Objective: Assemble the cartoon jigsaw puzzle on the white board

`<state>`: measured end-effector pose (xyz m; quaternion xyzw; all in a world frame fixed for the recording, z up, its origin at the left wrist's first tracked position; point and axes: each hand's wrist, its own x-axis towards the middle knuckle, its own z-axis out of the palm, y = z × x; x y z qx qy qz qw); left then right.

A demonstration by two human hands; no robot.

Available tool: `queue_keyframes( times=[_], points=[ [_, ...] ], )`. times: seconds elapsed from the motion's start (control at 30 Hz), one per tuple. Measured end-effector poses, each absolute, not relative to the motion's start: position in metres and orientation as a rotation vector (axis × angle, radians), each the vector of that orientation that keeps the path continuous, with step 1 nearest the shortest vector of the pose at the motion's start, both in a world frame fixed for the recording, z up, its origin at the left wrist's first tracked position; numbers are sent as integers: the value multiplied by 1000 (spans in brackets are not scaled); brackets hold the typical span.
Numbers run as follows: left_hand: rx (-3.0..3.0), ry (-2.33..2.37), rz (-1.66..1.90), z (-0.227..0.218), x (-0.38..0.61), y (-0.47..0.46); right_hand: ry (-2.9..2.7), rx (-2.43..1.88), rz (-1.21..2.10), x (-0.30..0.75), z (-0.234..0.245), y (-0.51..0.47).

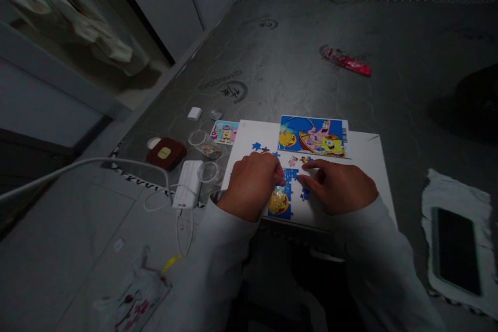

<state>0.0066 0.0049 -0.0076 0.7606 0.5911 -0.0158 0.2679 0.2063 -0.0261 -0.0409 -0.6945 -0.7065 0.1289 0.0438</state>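
Note:
A partly joined jigsaw puzzle (279, 202) with a burger picture lies on a white board (365, 166). My left hand (254, 181) is curled over its upper left part, fingertips down at the joined pieces; what is between them, if anything, is hidden. To the right, my right hand (340, 185) holds its thumb and index finger apart beside the puzzle's upper right edge. Loose puzzle pieces (293, 161) lie above the joined part, and a blue piece (304, 194) sits below the right thumb. Behind the hands rests a cartoon picture card (313, 136).
Left of the board are a clear plastic jar (205, 144) on its side, a brown case (166, 153) and a white power bank (187, 184) with cables. A red wrapper (348, 62) lies far back. At right, a phone (456, 250) rests on a white cloth (439, 192).

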Motion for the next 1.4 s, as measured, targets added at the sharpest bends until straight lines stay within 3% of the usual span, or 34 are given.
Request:
queue_keyframes(
  times=[0.47,1.4],
  points=[
    [2220,1605,-11,0,10,-1,-2142,-2176,557,225,-26,-28],
    [2172,1450,138,-14,22,4,-2130,-2046,442,208,-32,-24]
  ],
)
